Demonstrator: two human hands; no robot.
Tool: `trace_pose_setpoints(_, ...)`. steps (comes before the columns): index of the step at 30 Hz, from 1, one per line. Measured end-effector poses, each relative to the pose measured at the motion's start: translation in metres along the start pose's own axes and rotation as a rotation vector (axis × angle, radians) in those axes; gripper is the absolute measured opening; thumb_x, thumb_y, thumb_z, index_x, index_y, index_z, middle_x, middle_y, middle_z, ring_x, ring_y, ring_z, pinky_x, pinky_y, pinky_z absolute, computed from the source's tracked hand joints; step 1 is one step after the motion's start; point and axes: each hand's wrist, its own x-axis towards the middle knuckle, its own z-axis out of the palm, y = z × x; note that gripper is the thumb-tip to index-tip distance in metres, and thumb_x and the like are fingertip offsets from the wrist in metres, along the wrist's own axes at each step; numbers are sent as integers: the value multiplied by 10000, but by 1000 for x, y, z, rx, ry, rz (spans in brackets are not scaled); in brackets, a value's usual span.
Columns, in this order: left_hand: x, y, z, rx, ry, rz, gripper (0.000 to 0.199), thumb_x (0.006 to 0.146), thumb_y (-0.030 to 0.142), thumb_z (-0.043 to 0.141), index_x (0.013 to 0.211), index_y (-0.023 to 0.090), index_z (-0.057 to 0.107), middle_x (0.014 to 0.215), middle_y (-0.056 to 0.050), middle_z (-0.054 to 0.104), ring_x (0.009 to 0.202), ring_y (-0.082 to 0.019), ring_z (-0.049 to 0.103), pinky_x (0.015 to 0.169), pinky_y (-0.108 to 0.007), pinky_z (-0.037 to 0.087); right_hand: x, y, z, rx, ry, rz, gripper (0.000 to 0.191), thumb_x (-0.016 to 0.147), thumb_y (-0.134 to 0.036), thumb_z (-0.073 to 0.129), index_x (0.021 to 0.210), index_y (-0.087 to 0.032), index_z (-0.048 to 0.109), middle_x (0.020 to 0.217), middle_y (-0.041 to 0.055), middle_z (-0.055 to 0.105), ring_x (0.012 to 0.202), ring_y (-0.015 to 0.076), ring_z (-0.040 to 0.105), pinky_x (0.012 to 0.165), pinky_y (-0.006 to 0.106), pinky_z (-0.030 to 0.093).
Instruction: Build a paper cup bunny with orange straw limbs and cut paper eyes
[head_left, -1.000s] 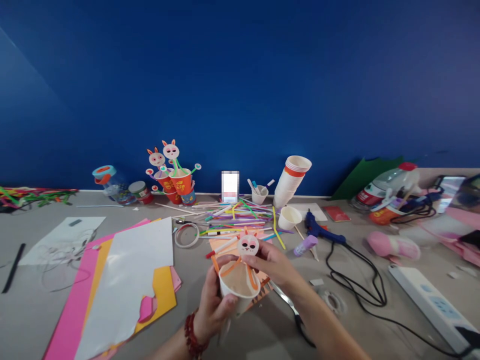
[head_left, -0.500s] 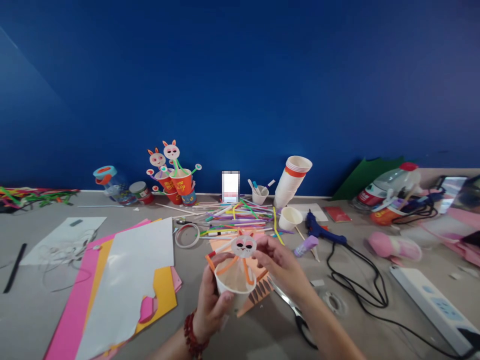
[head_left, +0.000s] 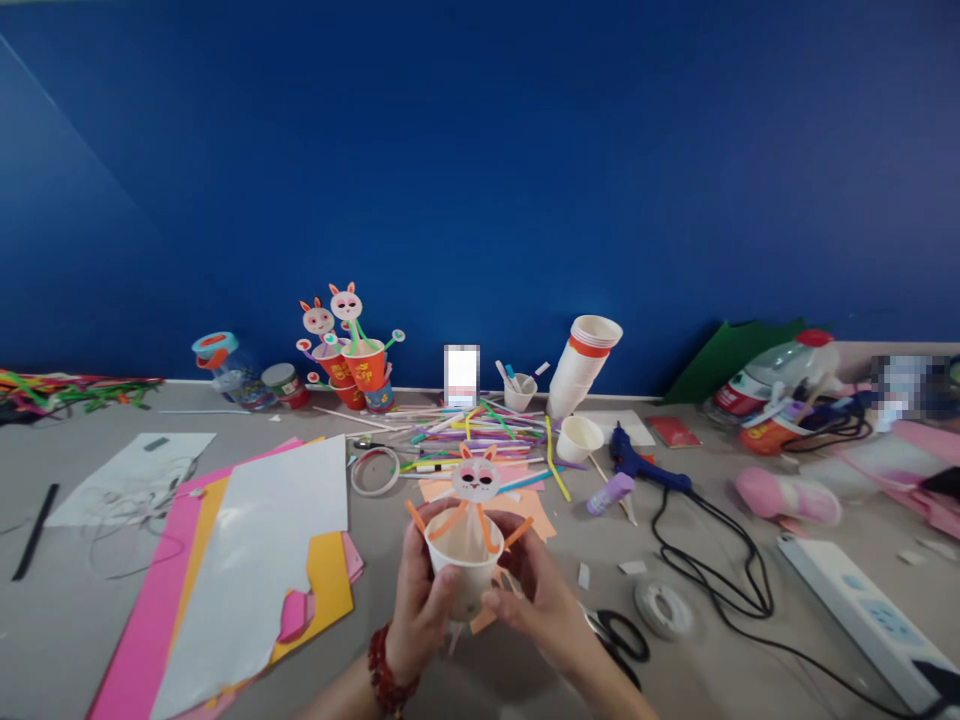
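A white paper cup (head_left: 463,572) is upright between my two hands. My left hand (head_left: 420,590) wraps its left side, thumb across the front. My right hand (head_left: 534,585) closes on the right side, thumb against the lower wall; its fingertips are hidden behind the cup. Out of the cup's mouth rises a paper rabbit face (head_left: 475,480) with orange ears, on bent orange strips (head_left: 450,522). Further orange strips stick out past the rim at both sides. Beneath the hands lies cut orange paper (head_left: 541,515). Scissors (head_left: 624,635) with black handles lie beside my right wrist.
Colourful straws and sticks (head_left: 480,432) spread behind the cup. A glue gun (head_left: 649,465), a tape roll (head_left: 664,608) and a power strip (head_left: 862,610) are on the right. Paper sheets (head_left: 259,540) lie left. Stacked cups (head_left: 581,365) and finished rabbit cups (head_left: 365,365) stand at the wall.
My right hand has come down from the rabbit face onto the cup's right side. The rabbit face and cup have shifted slightly left, and more of the scissors' handles shows.
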Motion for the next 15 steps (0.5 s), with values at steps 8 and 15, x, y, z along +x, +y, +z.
trace_pose_setpoints(8, -7, -4, -2, 38, 5, 37, 553, 939, 405, 584, 1447, 238, 443, 1406, -135, 542, 1252, -327, 551, 1068, -463, 450, -4, 17, 6, -102, 124, -80, 542, 783, -483, 771, 1255, -274, 606, 1275, 102, 658, 1175, 300, 615, 993, 395, 506)
trace_pose_setpoints(15, -7, -6, -3, 60, -29, 13, 554, 954, 389, 555, 1469, 251, 407, 1409, -129, 539, 1251, -330, 550, 1077, -484, 443, -5, 11, 7, -111, 148, -48, 526, 772, -437, 786, 1235, -253, 619, 1240, 117, 675, 1139, 312, 633, 960, 413, 530)
